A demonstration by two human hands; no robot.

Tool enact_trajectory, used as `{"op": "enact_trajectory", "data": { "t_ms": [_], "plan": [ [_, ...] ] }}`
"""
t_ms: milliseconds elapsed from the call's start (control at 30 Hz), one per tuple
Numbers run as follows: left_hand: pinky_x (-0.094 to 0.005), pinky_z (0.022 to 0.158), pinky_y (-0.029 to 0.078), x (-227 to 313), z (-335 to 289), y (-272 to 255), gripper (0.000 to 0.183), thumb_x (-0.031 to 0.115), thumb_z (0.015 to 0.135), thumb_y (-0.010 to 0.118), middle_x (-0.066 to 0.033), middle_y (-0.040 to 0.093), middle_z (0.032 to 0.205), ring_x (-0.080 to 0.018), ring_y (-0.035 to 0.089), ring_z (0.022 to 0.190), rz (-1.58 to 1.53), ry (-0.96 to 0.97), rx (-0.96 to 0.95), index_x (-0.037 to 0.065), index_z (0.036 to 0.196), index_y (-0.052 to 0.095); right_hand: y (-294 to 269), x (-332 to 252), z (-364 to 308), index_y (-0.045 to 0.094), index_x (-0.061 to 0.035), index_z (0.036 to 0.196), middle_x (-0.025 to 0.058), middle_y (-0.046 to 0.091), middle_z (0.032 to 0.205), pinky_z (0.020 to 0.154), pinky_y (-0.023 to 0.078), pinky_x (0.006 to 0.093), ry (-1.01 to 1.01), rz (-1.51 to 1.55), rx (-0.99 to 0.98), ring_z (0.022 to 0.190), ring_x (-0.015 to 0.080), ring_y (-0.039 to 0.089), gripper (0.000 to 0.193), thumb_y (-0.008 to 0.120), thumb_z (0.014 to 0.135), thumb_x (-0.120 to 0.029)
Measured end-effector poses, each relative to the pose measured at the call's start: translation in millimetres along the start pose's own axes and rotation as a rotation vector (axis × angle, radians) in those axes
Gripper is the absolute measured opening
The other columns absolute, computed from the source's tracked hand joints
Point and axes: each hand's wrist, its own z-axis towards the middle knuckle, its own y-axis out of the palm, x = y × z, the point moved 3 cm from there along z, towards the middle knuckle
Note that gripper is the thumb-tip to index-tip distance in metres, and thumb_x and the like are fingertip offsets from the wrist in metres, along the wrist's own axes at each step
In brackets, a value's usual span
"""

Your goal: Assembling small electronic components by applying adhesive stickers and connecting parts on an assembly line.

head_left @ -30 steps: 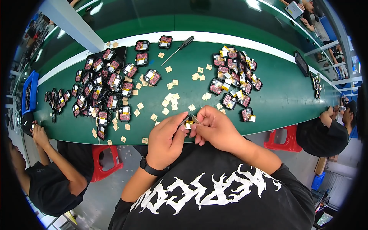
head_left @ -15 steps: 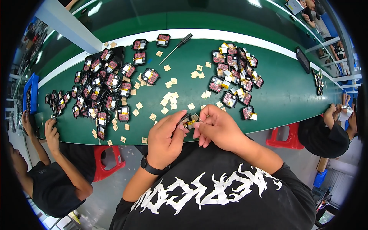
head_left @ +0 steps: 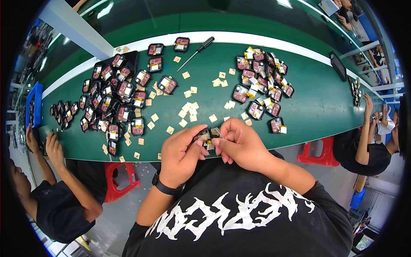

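one black-cased unit [head_left: 206, 135] is held above the near edge of the green table [head_left: 312, 103], its open face turned up between both hands; taken as the dial's centre, it gives the bearings below. at eight o'clock its rim is clamped by the thumb and fingers of the left hand [head_left: 180, 150]. at three to four o'clock the thumb and fingertips of the right hand [head_left: 240, 143] are brought together on a small pale flat piece [head_left: 215, 132], right beside the unit; whether the two touch cannot be told.

fine fitting or peeling at the open face seems to be the step in hand, though which of these cannot be settled. the next move would call for a firm left grip, a light right pinch, and care that nothing thin inside is bent.

near the unit, at eleven o'clock, beige squares [head_left: 183, 114] are scattered loosely. farther out, at ten o'clock, a large cluster of similar units [head_left: 125, 89] is heaped; between one and two o'clock a second cluster [head_left: 248, 77] is gathered, with white pieces showing on many. close to twelve o'clock a screwdriver [head_left: 201, 48] is laid aslant. at three o'clock, beyond the table edge, a red stool [head_left: 328, 150] is seen.
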Motion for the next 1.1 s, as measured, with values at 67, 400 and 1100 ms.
{"op": "enact_trajectory", "data": {
  "t_ms": [67,400,1100],
  "plan": [
    [-0.0262,0.061,0.056,0,2,-2,0.034,-0.005,0.097,0.054,-0.012,0.069,0.096,-0.0151,0.071,0.072,-0.045,-0.038,-0.015,-0.006,0.13,0.065,0,2,-1,0.046,-0.0069,0.104,0.0061,0.068,0.078,0.049,0.046,0.0225,-0.012,-0.004,-0.002,0.057,0.0082,0.061,0.019,0.065,0.103,-0.009],
    [-0.0253,0.063,0.057,0,0,-6,0.034,-0.003,0.099,0.056,-0.0124,0.069,0.094,-0.0164,0.071,0.074,-0.264,-0.17,-0.004,-0.011,0.132,0.061,-5,6,-2,0.05,-0.0047,0.109,0.0022,0.066,0.081,0.056,0.044,0.0218,-0.252,0.082,0.068,0.065,0.0038,0.055,0.023,0.071,0.1,-0.009],
    [-0.0302,0.079,0.063,-8,1,-3,0.028,-0.006,0.102,0.056,-0.0154,0.067,0.114,-0.0211,0.074,0.094,-0.319,-0.078,0.069,-0.008,0.13,0.051,4,-25,5,0.071,0.0004,0.106,0.0052,0.072,0.083,0.055,0.048,0.0263,-0.425,-0.452,0.105,0.062,0.0066,0.06,0.012,0.069,0.099,-0.009]
  ]
}}
